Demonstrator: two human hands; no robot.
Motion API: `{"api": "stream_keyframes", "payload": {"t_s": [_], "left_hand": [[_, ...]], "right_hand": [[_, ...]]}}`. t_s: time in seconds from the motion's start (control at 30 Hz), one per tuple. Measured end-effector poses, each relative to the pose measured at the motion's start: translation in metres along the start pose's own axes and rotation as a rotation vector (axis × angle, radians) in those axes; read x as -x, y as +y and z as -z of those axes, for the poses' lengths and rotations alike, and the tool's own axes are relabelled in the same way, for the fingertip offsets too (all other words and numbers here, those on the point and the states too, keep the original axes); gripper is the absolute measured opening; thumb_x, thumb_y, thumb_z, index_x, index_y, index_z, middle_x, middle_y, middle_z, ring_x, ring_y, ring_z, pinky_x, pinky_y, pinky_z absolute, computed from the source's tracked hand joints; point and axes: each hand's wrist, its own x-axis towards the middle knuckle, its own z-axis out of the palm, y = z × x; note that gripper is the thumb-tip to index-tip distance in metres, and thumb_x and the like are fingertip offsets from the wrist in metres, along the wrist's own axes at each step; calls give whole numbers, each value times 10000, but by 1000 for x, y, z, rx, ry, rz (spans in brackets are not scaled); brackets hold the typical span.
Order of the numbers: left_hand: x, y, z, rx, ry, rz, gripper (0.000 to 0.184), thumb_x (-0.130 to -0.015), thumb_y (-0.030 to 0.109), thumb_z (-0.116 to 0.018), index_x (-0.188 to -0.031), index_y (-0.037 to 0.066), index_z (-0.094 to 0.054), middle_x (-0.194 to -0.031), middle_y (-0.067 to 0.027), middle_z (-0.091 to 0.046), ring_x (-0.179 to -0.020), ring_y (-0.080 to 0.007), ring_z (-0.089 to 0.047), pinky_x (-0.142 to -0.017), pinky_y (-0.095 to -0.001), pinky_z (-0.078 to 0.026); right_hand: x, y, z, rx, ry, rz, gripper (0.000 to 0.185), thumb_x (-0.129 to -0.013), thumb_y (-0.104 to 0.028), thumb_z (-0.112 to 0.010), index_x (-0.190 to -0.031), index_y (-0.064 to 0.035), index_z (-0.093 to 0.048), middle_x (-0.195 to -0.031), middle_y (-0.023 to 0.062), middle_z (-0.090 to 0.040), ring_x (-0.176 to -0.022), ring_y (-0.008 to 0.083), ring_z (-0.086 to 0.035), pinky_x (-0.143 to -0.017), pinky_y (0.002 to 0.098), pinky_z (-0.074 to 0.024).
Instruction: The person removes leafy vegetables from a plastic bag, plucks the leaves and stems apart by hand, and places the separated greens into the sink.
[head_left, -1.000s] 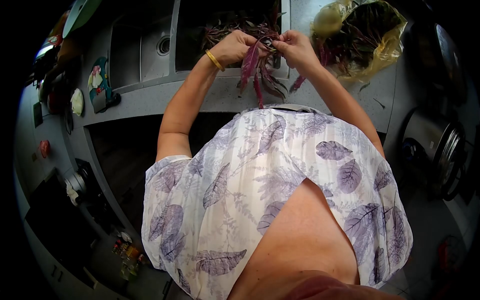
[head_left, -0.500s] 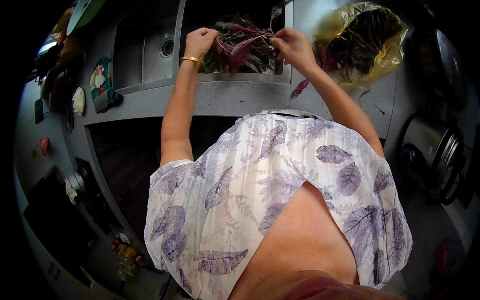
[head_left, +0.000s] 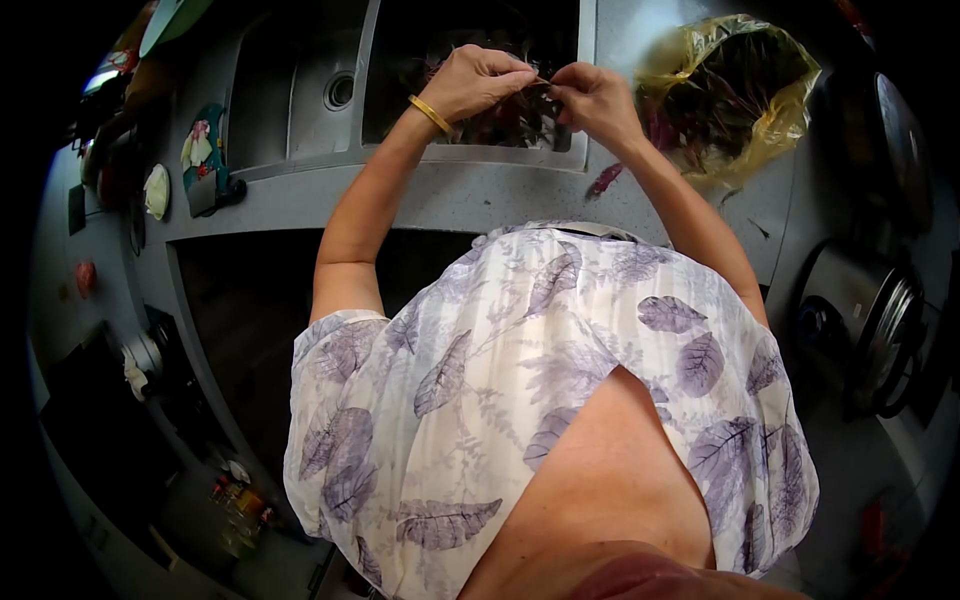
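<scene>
My left hand (head_left: 478,82), with a gold bangle on its wrist, is closed in a pinch above the right sink basin. Close beside it, my right hand (head_left: 600,102) pinches too. A thin stem (head_left: 541,82) of purple leafy greens spans the small gap between both sets of fingertips. Below them, purple and green leaves (head_left: 505,128) lie in the basin, partly hidden by my hands. To the right of my right hand, a yellow plastic bag (head_left: 788,128) stands open on the counter with more of the greens (head_left: 725,95) inside.
A loose purple leaf (head_left: 605,180) lies on the grey counter (head_left: 470,195) near the sink edge. The left basin (head_left: 262,110) shows a drain (head_left: 339,92). Farther left are a teal patterned item (head_left: 205,150) and a pale oval object (head_left: 157,196). A metal appliance (head_left: 850,300) stands at right.
My left hand has moved right, close to my right hand. The leafy purple sprig stretched between them no longer shows; only a thin stem is visible there.
</scene>
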Motion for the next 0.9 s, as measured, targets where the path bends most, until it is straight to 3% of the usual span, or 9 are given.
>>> {"api": "stream_keyframes", "payload": {"t_s": [0.2,0.23,0.37,0.47,0.67,0.73,0.8,0.9], "left_hand": [[3,5,-16,178,46,198,208,-805,137,-675,-953,-10,-666,-794,-53,-662,-699,-78,-608,-637,-201,-504],[4,8,-18,23,96,94,207,-784,126,-695,-929,-15,-658,-803,-52,-662,-699,-79,-612,-635,-203,-507],[12,9,-25,-124,222,1,165,-780,136,-697,-876,7,-659,-757,-38,-660,-684,-67,-608,-625,-206,-502],[16,14,-26,-57,159,108,164,-784,152,-688,-871,14,-673,-710,-41,-657,-660,-71,-607,-614,-202,-493],[17,-2,-30,-189,189,-98,185,-750,228,-662,-821,62,-703,-710,-98,-665,-651,-202,-656,-594,-280,-502],[19,4,-29,-454,184,-247,136,-728,200,-647,-772,78,-686,-680,-50,-650,-641,-214,-610,-805,-368,-436],[20,4,-34,-485,234,-345,103,-727,184,-641,-744,85,-661,-674,-24,-634,-652,-193,-590,-866,-404,-379],[25,9,-37,-588,253,-447,63,-718,131,-645,-762,87,-647,-657,-35,-600,-638,-188,-579,-883,-381,-372]], "right_hand": [[10,-5,-1,-34,21,-17,119,-821,-76,-606,-895,17,-620,-683,44,-621,-508,82,-577,-412,204,-455],[9,-1,-2,-127,31,-40,133,-816,-80,-608,-888,32,-611,-688,56,-626,-503,87,-583,-406,209,-459],[15,-2,-7,-139,66,-66,136,-809,-76,-609,-874,43,-606,-697,66,-634,-494,88,-582,-400,206,-453],[15,1,-10,-128,85,-58,131,-806,-73,-609,-872,40,-610,-701,68,-637,-491,88,-582,-397,209,-455],[17,4,-13,-231,63,-70,140,-789,-89,-594,-847,36,-616,-665,98,-645,-507,136,-622,-414,247,-494],[18,4,-14,-272,51,-58,136,-768,-74,-575,-827,44,-610,-641,92,-633,-494,138,-616,-406,246,-489],[20,6,-15,-302,21,-99,132,-761,-71,-579,-819,44,-607,-637,89,-626,-484,137,-612,-401,245,-486],[25,2,-17,-283,18,-104,104,-756,-52,-575,-792,40,-609,-623,81,-613,-471,136,-602,-389,250,-475]]}}
